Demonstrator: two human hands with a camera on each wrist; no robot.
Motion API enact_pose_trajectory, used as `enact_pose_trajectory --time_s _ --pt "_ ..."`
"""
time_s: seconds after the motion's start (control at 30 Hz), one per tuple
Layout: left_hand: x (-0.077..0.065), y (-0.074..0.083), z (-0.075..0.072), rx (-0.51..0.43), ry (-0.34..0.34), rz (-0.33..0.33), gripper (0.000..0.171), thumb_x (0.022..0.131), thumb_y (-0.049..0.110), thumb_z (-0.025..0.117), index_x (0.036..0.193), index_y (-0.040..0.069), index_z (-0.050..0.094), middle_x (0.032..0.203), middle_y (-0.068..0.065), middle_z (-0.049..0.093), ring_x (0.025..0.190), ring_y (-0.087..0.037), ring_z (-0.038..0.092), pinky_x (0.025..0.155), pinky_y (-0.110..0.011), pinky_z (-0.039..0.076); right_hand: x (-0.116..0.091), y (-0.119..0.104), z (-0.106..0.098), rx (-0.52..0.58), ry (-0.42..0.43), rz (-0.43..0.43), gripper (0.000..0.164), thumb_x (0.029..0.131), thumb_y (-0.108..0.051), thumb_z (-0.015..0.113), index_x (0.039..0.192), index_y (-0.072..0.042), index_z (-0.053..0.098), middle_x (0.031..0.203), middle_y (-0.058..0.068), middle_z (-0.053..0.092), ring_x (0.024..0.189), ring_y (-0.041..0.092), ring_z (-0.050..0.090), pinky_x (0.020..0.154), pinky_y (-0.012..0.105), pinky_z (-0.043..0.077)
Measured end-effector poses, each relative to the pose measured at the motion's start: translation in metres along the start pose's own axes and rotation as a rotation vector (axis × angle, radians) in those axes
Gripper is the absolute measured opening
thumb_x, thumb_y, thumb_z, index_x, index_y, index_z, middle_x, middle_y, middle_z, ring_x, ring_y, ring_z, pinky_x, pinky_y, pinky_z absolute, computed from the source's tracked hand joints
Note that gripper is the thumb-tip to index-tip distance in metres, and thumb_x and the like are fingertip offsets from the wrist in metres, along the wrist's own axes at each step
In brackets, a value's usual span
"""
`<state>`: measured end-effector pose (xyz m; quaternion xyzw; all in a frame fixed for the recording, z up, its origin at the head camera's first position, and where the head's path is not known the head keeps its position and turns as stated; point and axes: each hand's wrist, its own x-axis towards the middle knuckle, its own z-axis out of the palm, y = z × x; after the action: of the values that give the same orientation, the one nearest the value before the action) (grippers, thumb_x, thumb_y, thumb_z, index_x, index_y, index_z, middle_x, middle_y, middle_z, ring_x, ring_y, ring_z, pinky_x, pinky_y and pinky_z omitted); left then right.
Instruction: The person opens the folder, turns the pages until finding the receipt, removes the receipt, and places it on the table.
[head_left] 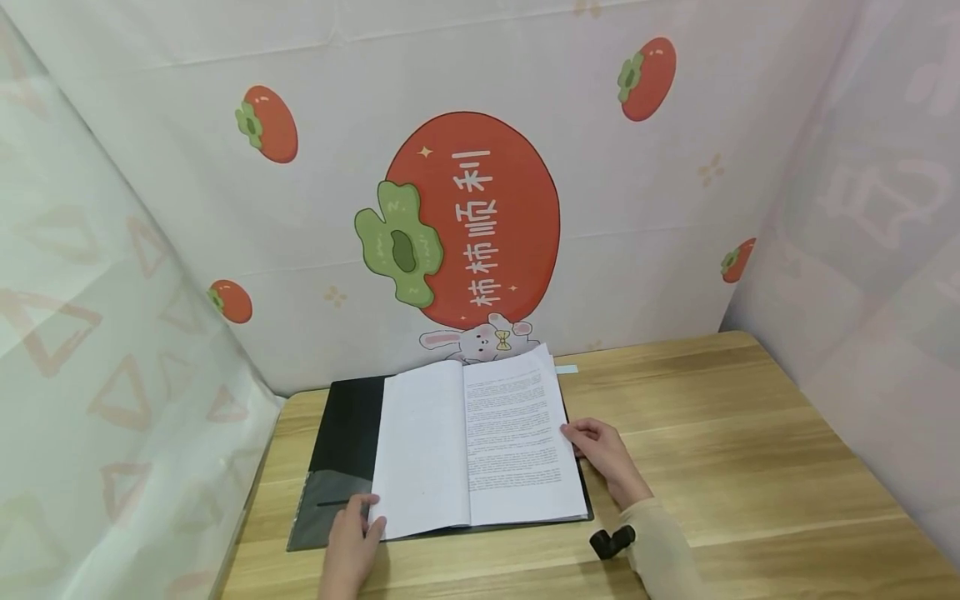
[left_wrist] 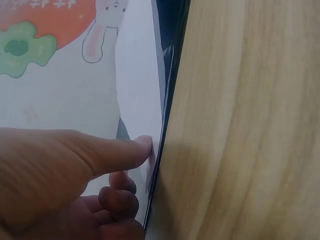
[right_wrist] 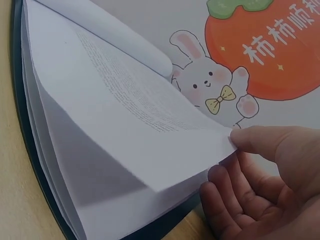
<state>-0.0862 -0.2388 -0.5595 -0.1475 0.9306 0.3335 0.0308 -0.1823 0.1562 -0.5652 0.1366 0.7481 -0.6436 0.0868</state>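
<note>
A black folder [head_left: 345,425] lies on the table, holding a thick set of white sheets that are spread open. The left pages [head_left: 420,450] look blank, while the right page [head_left: 517,417] bears printed text. At the lower left edge of the sheets is my left hand [head_left: 351,533], its thumb lying on the paper in the left wrist view and the other fingers curled beside the edge. My right hand [head_left: 606,457] pinches the outer edge of the right page. In the right wrist view this printed sheet [right_wrist: 145,140] is lifted and bowed above the sheets below.
A small black jointed object [head_left: 612,542] is by the right sleeve [head_left: 663,550]. A pale blue tab [head_left: 567,369] sticks out beyond the folder's top right. The wooden table [head_left: 750,467] meets a printed cloth backdrop [head_left: 315,217], with more cloth at both sides.
</note>
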Motion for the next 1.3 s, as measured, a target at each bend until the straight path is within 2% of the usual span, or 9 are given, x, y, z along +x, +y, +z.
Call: enact_pose_trajectory --time_s 0.23,0.37,0.5,0.63,0.9,1.0,1.13,1.3 --pt "-0.001 0.003 0.006 -0.014 0.050 -0.007 0.037 0.097 0.004 0.063 0.132 -0.007 0.058 0.089 -0.011 0.056 0.078 -0.023 0.053 0.066 -0.035 0.043 0.000 -0.003 0.002 0.033 0.007 0.007 0.035 0.102 -0.028 0.072 0.119 0.003 0.069 0.099 0.008 0.072 0.087 0.019 0.062 0.079 0.029 0.052" --pt "-0.002 0.003 0.008 -0.021 0.056 -0.010 0.038 0.099 0.005 0.062 0.134 -0.007 0.057 0.089 -0.011 0.056 0.078 -0.022 0.053 0.066 -0.035 0.043 -0.001 -0.005 0.004 0.056 0.015 0.005 0.036 0.102 -0.030 0.071 0.119 0.002 0.069 0.101 0.008 0.071 0.089 0.018 0.062 0.082 0.030 0.051" --pt "-0.002 0.003 0.010 -0.009 0.071 0.010 0.036 0.105 0.016 0.060 0.134 -0.005 0.058 0.086 -0.007 0.055 0.077 -0.020 0.051 0.066 -0.035 0.042 -0.003 -0.011 0.007 0.064 0.021 0.004 0.037 0.101 -0.033 0.072 0.118 0.000 0.067 0.102 0.008 0.070 0.090 0.019 0.061 0.082 0.031 0.049" --pt "-0.003 0.002 0.011 -0.006 0.079 0.031 0.042 0.109 0.030 0.058 0.134 -0.004 0.059 0.084 -0.005 0.054 0.075 -0.018 0.049 0.066 -0.035 0.041 -0.002 -0.017 0.013 0.068 0.035 -0.016 0.035 0.101 -0.032 0.073 0.116 -0.001 0.067 0.101 0.007 0.067 0.090 0.018 0.059 0.080 0.029 0.048" --pt "-0.006 0.005 0.007 0.014 0.108 0.063 0.043 0.109 0.031 0.059 0.133 -0.004 0.059 0.085 -0.005 0.051 0.076 -0.018 0.048 0.067 -0.037 0.041 -0.003 -0.027 0.025 0.122 0.032 -0.069 0.028 0.101 -0.027 0.072 0.111 -0.002 0.066 0.097 0.006 0.065 0.087 0.018 0.058 0.076 0.027 0.049" --pt "-0.007 0.010 0.006 0.040 0.145 0.116 0.037 0.108 0.027 0.061 0.132 -0.002 0.061 0.088 -0.004 0.053 0.078 -0.017 0.050 0.070 -0.039 0.045 -0.004 -0.029 0.030 0.139 0.025 -0.064 0.025 0.101 -0.025 0.071 0.109 -0.002 0.065 0.095 0.006 0.065 0.085 0.018 0.058 0.075 0.027 0.050" --pt "-0.011 0.024 0.007 0.059 0.201 0.228 0.028 0.105 0.018 0.065 0.129 0.003 0.065 0.089 -0.001 0.054 0.076 -0.014 0.049 0.068 -0.036 0.045 -0.006 -0.029 0.036 0.167 0.003 -0.070 0.021 0.102 -0.020 0.070 0.107 -0.001 0.064 0.093 0.006 0.064 0.082 0.018 0.059 0.074 0.027 0.051" --pt "-0.021 0.055 0.009 0.064 0.169 0.367 0.025 0.104 0.024 0.069 0.126 0.012 0.066 0.089 0.006 0.053 0.067 -0.003 0.045 0.059 -0.028 0.042 -0.009 -0.031 0.042 0.188 -0.028 -0.086 0.018 0.102 -0.018 0.069 0.105 -0.001 0.064 0.092 0.007 0.065 0.080 0.019 0.061 0.076 0.030 0.052"
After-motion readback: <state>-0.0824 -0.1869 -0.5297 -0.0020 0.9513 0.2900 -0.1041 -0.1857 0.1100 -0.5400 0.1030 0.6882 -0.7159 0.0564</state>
